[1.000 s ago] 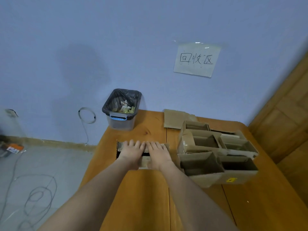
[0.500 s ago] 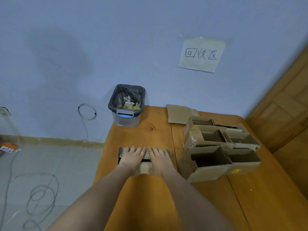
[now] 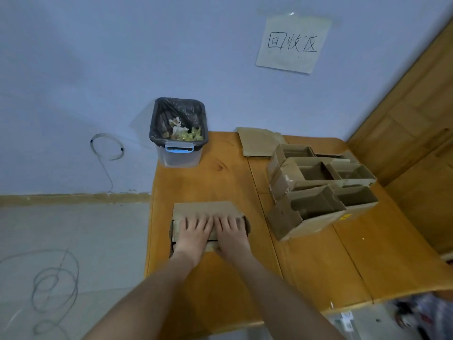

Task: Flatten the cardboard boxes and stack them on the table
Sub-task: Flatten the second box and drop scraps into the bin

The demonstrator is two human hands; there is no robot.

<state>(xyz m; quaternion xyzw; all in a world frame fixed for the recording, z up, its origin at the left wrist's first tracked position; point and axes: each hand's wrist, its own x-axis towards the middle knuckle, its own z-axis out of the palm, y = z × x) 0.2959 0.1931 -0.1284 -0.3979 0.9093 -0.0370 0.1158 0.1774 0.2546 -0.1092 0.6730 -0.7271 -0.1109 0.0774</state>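
The box being flattened (image 3: 208, 217) is lying directly under the 2 hands, at the left side of the bench (image 3: 220, 290), close to its left edge. Its long axis is running left to right across the view, parallel to the wall, and a flap is lying out on the far side, pointing away from the person.

The left hand (image 3: 193, 229) and the right hand (image 3: 230, 230) are resting side by side on its top, palms down, fingers straight and spread, pointing away toward the wall. Neither is gripping anything; they are pressing flat, thumbs nearly touching over the middle of the box. The left hand is covering the left half and the right hand the right half, so neither is nearer than the other.

The box appears only partly collapsed: a dark gap is showing at its near left corner, so I judge more downward pressure is needed, spread along the long axis.

The group of open boxes (image 3: 318, 192) is standing well apart to the right, nearer the right hand. A flattened piece (image 3: 259, 142) is lying by the wall beyond them, which is probably where the stack is forming. A bin (image 3: 179, 133) is sitting at the far left corner.
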